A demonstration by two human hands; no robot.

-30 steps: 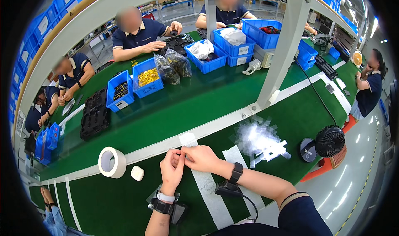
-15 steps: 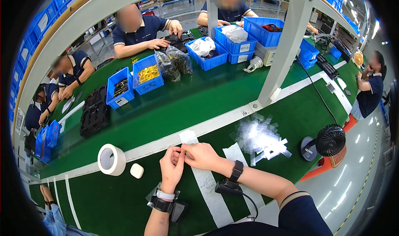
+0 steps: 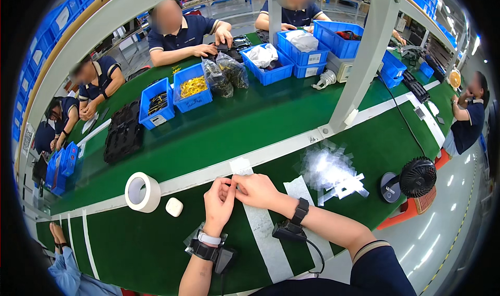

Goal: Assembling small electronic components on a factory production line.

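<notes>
My left hand [image 3: 217, 202] and my right hand [image 3: 255, 191] meet fingertip to fingertip above the green bench, in front of the white rail. Both are closed in a pinch; whatever lies between the fingers is hidden or too small to name. Under my right hand runs a strip of pale paper tape [image 3: 263, 236] stuck on the bench. Left of my hands are a small white rounded case [image 3: 174, 207] and a roll of white tape [image 3: 151, 194]. To the right lies a pile of clear plastic strips [image 3: 330, 168], apart from my hands.
A black fan [image 3: 417, 177] stands at the right edge. Beyond the white rail [image 3: 208, 171], a green belt [image 3: 219, 127] carries a black tray [image 3: 123, 134] and blue bins [image 3: 156, 120]. A white post [image 3: 364, 67] rises right of centre. Co-workers sit around.
The view has shifted slightly, so the scene sits a little further right. My hands stay pinched together in nearly the same place; the fingers have moved only slightly.
</notes>
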